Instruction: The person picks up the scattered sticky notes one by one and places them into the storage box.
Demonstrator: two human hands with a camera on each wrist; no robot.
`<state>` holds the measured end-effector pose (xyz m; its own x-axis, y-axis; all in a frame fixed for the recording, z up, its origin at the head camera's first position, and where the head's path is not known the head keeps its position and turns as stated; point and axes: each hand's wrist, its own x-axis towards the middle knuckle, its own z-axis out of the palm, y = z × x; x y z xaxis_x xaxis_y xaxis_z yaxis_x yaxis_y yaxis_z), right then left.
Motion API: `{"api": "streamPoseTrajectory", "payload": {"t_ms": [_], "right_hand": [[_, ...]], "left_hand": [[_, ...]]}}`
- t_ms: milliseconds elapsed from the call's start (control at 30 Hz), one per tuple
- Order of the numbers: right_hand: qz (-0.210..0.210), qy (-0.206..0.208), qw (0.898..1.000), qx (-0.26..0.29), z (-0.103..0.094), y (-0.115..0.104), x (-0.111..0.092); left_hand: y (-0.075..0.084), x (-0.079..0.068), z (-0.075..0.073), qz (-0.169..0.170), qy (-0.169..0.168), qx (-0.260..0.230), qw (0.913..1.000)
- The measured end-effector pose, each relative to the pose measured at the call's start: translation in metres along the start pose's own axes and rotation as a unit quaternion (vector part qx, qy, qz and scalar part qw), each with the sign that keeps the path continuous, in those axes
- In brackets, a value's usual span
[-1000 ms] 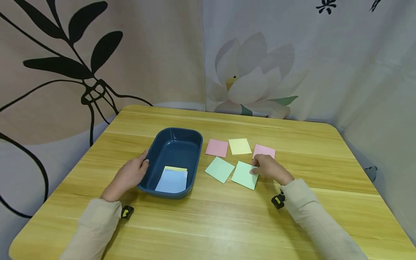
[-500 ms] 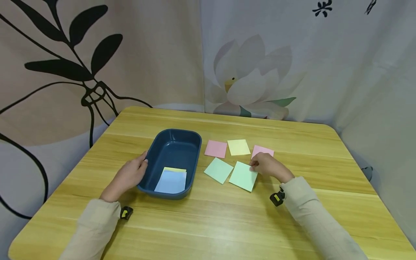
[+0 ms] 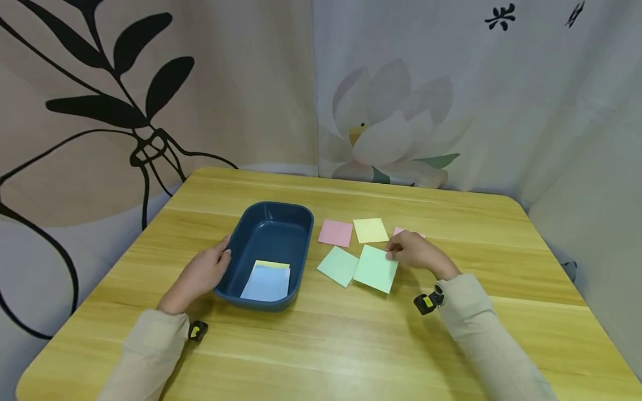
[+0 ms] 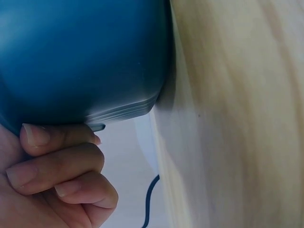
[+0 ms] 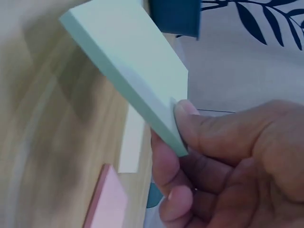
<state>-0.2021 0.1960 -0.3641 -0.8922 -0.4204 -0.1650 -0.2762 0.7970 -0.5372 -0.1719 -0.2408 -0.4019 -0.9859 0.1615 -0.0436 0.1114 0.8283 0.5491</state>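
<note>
My right hand (image 3: 420,256) pinches a green sticky note pad (image 5: 128,61) at one corner, thumb on top and fingers beneath; the pad is lifted off the table and tilted. My left hand (image 3: 198,277) grips the left rim of a dark blue plastic basin (image 3: 268,239), its fingers (image 4: 61,164) curled at the rim. Inside the basin lie a blue sticky note pad (image 3: 267,283) and a yellow one (image 3: 273,264), mostly covered by the blue. A second green pad (image 3: 338,266) lies just left of the held one.
Behind the green pads lie a pink pad (image 3: 335,233), a yellow pad (image 3: 370,230) and another pink pad (image 5: 111,204), mostly hidden by my right hand in the head view. All rest on a wooden table (image 3: 321,356). A printed curtain (image 3: 251,83) hangs behind it.
The green pad in my right hand has risen off the table, its near edge now casting a shadow. My left hand stays on the basin's rim.
</note>
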Motion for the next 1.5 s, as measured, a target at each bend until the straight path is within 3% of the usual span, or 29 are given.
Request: {"api": "streamPoseTrajectory", "payload": {"t_ms": [500, 800, 1233, 1500], "right_hand": [[0.001, 0.013, 0.997, 0.075, -0.017, -0.04, 0.011], [-0.043, 0.005, 0.998, 0.046, -0.022, -0.085, 0.028], [-0.072, -0.031, 0.997, 0.019, 0.003, -0.134, 0.063], [-0.078, -0.044, 0.995, 0.035, 0.02, -0.155, 0.082]], "left_hand": [[0.0, 0.003, -0.003, 0.002, -0.001, 0.012, 0.9999], [-0.001, 0.001, -0.002, 0.002, -0.008, 0.005, 0.9999], [-0.003, -0.001, 0.0, 0.003, -0.009, 0.007, 0.9999], [0.001, -0.001, -0.002, 0.003, -0.007, 0.007, 0.9999]]}}
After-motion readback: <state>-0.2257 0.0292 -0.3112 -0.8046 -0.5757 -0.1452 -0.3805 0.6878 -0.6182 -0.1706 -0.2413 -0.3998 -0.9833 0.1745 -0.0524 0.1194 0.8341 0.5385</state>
